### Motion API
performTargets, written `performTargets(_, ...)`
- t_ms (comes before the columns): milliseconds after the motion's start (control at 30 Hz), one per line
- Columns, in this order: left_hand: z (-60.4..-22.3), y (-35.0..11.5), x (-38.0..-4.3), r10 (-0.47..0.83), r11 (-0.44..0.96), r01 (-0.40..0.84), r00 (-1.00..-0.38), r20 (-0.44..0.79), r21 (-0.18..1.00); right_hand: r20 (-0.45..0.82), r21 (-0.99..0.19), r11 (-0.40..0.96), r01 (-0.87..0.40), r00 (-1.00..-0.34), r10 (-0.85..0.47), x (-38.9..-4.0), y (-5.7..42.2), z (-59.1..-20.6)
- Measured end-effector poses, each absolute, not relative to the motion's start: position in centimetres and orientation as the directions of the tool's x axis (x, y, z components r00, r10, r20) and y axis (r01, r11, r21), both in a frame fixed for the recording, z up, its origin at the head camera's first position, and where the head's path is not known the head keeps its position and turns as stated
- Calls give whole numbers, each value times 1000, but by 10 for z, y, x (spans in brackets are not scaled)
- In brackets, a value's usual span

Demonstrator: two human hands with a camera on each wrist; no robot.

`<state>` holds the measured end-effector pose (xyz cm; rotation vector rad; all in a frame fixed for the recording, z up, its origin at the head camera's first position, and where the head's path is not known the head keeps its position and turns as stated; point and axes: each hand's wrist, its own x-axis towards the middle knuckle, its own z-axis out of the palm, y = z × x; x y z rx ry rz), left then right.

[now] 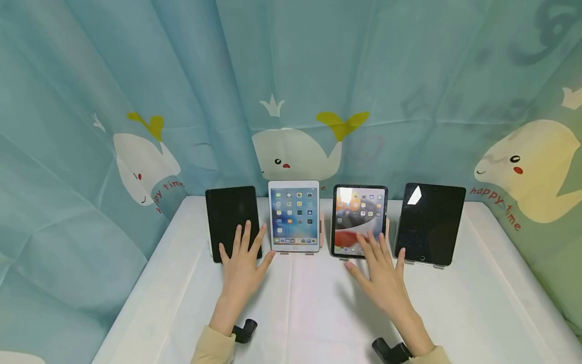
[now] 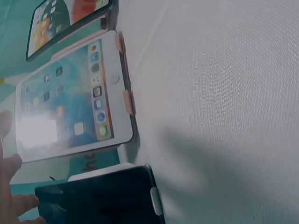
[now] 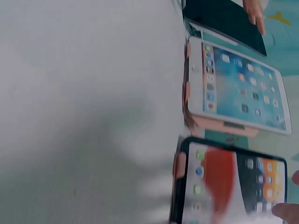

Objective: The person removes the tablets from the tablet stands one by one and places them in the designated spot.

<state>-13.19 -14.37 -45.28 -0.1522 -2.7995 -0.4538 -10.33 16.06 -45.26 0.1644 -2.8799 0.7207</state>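
Four tablets lean on stands in a row. My left hand [image 1: 244,268], fingers spread and fairly straight, is over the lower part of the dark-screened tablet [image 1: 229,207] at far left. Beside it stands a white tablet [image 1: 294,212] with its home screen lit. My right hand [image 1: 386,283], also spread, reaches over the lower part of a black-framed tablet [image 1: 359,210] showing app icons. Whether fingertips touch either screen, I cannot tell. In the right wrist view, a fingertip [image 3: 287,212] overlaps that lit screen. Neither hand holds anything.
Another dark-screened tablet [image 1: 431,222] stands at far right, close to my right thumb. A white cloth [image 1: 309,313] covers the table. Behind the row hangs a blue-green curtain [image 1: 386,76] with whale prints. Each wrist wears a black device [image 1: 245,331].
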Motion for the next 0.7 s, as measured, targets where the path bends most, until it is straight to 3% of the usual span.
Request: performTargets(700,-449,-161,-135,-24,915,102,-952,304,390,251,-553,794,-255,-959,-133,-126,115,-441)
